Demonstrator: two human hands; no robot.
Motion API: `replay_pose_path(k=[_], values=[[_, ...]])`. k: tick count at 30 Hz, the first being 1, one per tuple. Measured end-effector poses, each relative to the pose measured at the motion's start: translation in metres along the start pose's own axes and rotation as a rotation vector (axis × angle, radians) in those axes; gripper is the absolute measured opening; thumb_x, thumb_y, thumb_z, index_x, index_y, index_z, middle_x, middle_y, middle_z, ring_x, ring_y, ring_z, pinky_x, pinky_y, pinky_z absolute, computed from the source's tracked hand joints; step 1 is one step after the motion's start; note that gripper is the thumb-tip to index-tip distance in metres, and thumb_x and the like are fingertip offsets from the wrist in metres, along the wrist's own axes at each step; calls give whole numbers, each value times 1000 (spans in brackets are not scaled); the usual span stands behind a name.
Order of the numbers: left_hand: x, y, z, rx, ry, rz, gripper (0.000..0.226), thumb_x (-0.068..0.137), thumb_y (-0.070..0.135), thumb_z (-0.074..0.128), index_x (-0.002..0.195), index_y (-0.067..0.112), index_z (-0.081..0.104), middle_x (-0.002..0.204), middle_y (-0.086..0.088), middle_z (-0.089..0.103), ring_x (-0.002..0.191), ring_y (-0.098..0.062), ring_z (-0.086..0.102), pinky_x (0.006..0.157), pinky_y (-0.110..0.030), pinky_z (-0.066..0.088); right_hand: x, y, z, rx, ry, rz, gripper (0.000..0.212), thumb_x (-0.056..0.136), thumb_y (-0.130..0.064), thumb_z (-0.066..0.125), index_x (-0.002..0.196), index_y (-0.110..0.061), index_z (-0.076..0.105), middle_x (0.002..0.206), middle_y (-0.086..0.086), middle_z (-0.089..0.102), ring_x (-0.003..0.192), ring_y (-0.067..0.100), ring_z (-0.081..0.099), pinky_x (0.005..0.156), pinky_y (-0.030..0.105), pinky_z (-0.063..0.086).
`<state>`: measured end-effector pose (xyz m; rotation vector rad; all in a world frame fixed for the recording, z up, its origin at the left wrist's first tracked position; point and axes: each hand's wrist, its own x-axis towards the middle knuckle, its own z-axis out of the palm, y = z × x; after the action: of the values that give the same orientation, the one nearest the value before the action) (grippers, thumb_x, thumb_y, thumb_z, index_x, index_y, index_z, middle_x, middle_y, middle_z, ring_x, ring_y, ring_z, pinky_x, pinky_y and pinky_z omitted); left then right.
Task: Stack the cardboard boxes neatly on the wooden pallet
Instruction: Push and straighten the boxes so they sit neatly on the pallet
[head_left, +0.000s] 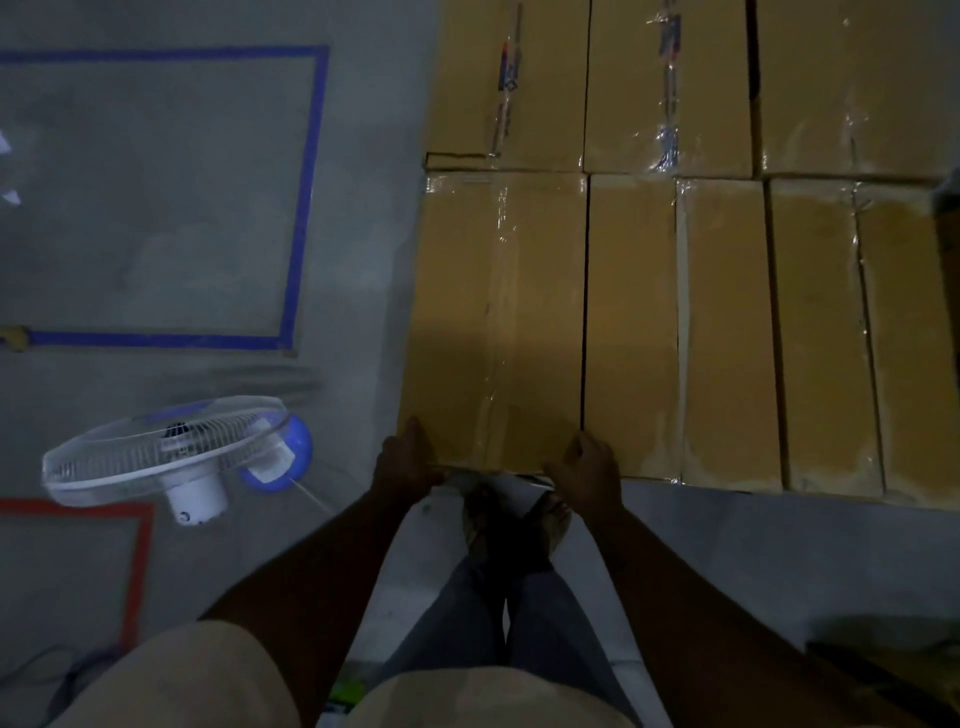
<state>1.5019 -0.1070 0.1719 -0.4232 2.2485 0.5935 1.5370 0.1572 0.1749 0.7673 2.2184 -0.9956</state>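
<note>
A long taped cardboard box (498, 312) lies at the left end of the near row of the stack. My left hand (408, 462) grips its near left corner. My right hand (587, 467) holds its near right corner, fingers hooked over the edge. Several more long boxes (727, 332) lie side by side to its right. A second row of boxes (670, 88) lies behind, some with printed tape. The wooden pallet is hidden under the boxes.
A white and blue floor fan (171, 457) stands on the grey floor to the left, close to my left arm. Blue tape (306, 197) and red tape (137, 566) mark rectangles on the floor. My feet (514, 519) stand right against the stack.
</note>
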Motion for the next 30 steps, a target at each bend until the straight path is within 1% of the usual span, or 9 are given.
replay_pose_path(k=[5, 8, 12, 15, 18, 22, 26, 28, 30], values=[[7, -14, -4, -35, 35, -2, 120, 64, 52, 84, 159, 11, 22, 139, -23, 52, 122, -40, 56, 94, -43, 52, -3, -9, 9, -3, 23, 32, 63, 81, -32, 80, 134, -4, 59, 139, 18, 52, 128, 38, 50, 107, 43, 45], [4, -12, -5, -40, 33, -14, 115, 67, 45, 85, 158, 7, 26, 137, -25, 53, 121, -40, 57, 90, -41, 50, -1, -9, 11, -4, 21, 42, 74, 82, -36, 80, 143, -6, 53, 146, 18, 48, 133, 37, 47, 111, 43, 43], [0, -10, -8, -21, 52, 15, 116, 58, 54, 68, 156, 4, 29, 133, -25, 54, 118, -40, 57, 87, -38, 48, 1, -6, 13, -8, 20, 54, 83, 80, -43, 80, 149, -8, 49, 151, 16, 45, 137, 35, 44, 114, 46, 41], [-11, -4, -8, -5, 30, 30, 100, 71, 45, 78, 150, 2, 35, 130, -24, 51, 117, -41, 56, 89, -41, 49, -4, -7, 11, 5, -5, 42, 91, 80, -45, 79, 155, -10, 42, 156, 14, 40, 141, 35, 41, 115, 48, 41], [-18, 2, -7, 57, -14, 66, 80, 79, 42, 75, 139, 2, 40, 127, -22, 47, 113, -38, 55, 86, -36, 47, -11, -5, 6, 4, -59, -10, 85, 80, -43, 81, 151, -11, 45, 149, 11, 45, 136, 33, 46, 110, 47, 45], [-24, 11, -5, 171, 11, 118, 71, 77, 45, 68, 129, 1, 51, 133, -24, 45, 118, -40, 50, 98, -46, 47, -10, 27, 2, 68, -75, -65, 77, 76, -51, 83, 141, -22, 54, 136, -2, 60, 124, 20, 60, 102, 43, 54], [-33, 43, 7, 90, -17, 277, 55, 81, 39, 69, 120, 2, 57, 124, -17, 52, 112, -35, 55, 92, -46, 50, -37, 12, -35, 227, -5, -54, 51, 91, -18, 77, 138, -17, 58, 131, -9, 59, 121, 17, 60, 92, 25, 49], [-36, 67, 18, 85, -87, 366, 56, 90, 29, 73, 136, 5, 52, 134, -17, 53, 122, -37, 54, 99, -43, 47, -32, 18, -48, 331, 110, 42, 55, 95, -11, 71, 147, -12, 52, 141, 1, 59, 126, 22, 58, 93, 30, 49], [-41, 92, 32, 119, -157, 465, 74, 94, 29, 71, 154, 7, 34, 158, -17, 36, 143, -36, 39, 113, -41, 36, -27, 20, -62, 413, 172, 72, 52, 97, -5, 65, 147, -10, 52, 136, 3, 61, 119, 19, 59, 90, 28, 49]])
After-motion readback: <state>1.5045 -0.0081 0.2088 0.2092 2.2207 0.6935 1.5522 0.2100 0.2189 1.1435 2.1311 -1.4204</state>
